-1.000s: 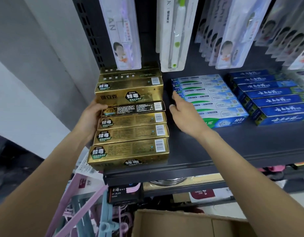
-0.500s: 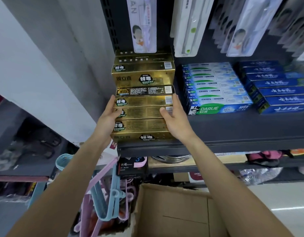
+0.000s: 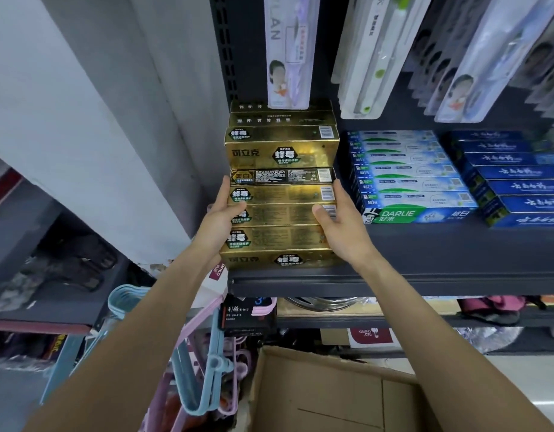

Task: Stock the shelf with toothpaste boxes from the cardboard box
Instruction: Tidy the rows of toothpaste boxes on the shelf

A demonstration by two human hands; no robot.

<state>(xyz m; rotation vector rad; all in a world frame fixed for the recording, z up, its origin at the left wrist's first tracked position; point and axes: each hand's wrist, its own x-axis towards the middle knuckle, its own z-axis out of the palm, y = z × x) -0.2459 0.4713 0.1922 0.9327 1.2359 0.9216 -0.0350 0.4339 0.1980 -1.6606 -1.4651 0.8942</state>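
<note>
Both hands clamp the stack of gold toothpaste boxes (image 3: 281, 213) on the dark shelf (image 3: 425, 263): the left hand (image 3: 221, 221) grips its left end, the right hand (image 3: 339, 222) its right end. Below the forearms sits the cardboard box (image 3: 331, 391).

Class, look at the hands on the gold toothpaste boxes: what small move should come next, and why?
Probably push the gold toothpaste boxes back as one block. The left hand and right hand clasp the stack's two ends, and its front box sits at the shelf lip, ahead of the Darlie boxes.
</note>
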